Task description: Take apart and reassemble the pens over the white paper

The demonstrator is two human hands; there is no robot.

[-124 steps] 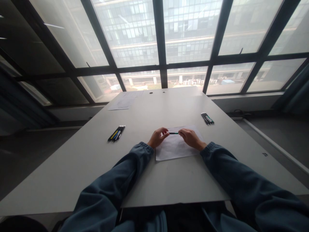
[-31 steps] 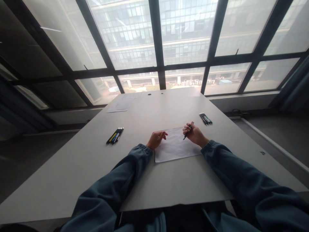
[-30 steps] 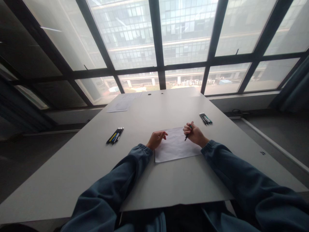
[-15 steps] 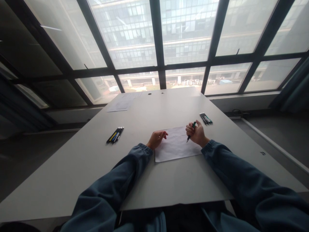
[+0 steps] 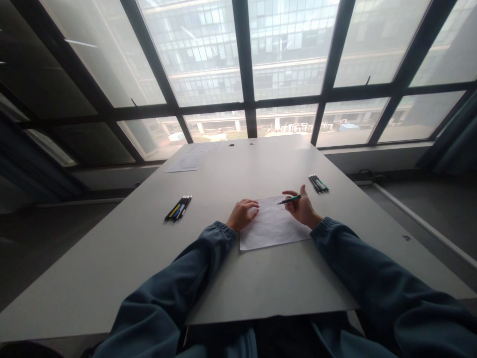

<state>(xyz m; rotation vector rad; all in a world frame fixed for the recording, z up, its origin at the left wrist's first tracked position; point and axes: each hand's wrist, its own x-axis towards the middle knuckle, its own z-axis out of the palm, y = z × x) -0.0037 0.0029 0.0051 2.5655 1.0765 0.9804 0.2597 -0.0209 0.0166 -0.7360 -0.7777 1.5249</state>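
Note:
A white sheet of paper (image 5: 274, 231) lies on the table in front of me. At its left edge rests my left hand (image 5: 243, 214), holding nothing, fingers apart and slightly bent. Over the right part of the sheet, my right hand (image 5: 302, 209) holds a dark pen (image 5: 289, 199) with a green part. The pen lies nearly level across the fingers, its tip pointing left. My right thumb and index finger are spread, while other fingers keep the pen in the hand.
On the white table (image 5: 216, 288), several dark, yellow and blue pens (image 5: 178, 209) lie side by side to the left. More pens (image 5: 318, 183) lie beyond my right hand. Printed sheets (image 5: 182, 160) are at the far left, before large windows.
The pen in my right hand has swung from steeply tilted, tip down, to nearly level with its tip to the left. My right thumb and index finger have spread; my left fingers have opened.

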